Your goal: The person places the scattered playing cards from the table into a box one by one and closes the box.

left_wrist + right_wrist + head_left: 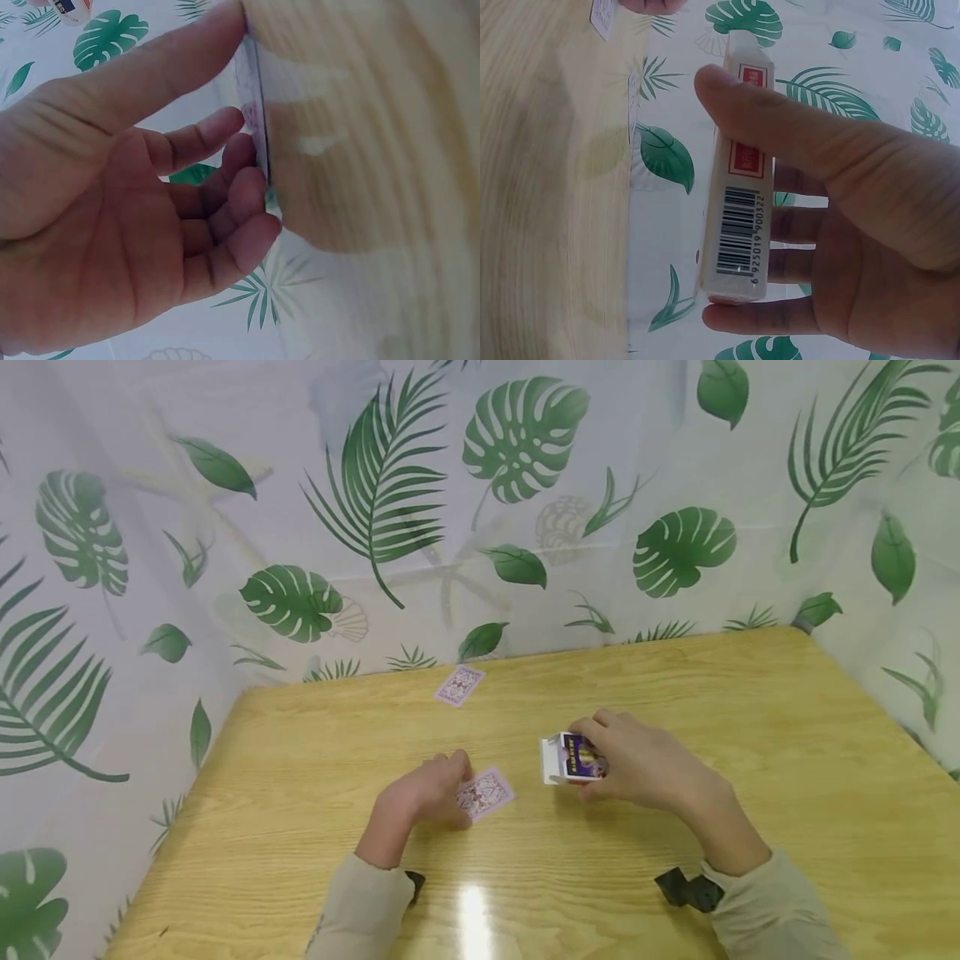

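Note:
My left hand (431,789) holds a purple-patterned playing card (486,793) by its edges, low over the wooden table. In the left wrist view the thumb and the bent fingertips (251,225) meet the card's thin edge (261,112), which is nearly edge-on to the tabletop's surface there. My right hand (637,764) grips a card box (581,756) between thumb and fingers, above the table. The box's white end flap (551,762) hangs open toward the left hand. Its narrow side, with a barcode (739,229) and red labels, faces the right wrist camera.
Another card (460,685) with the same patterned back lies on the table (337,727) near its far edge. Behind the table hangs a white cloth (442,527) printed with green leaves, reaching round both sides.

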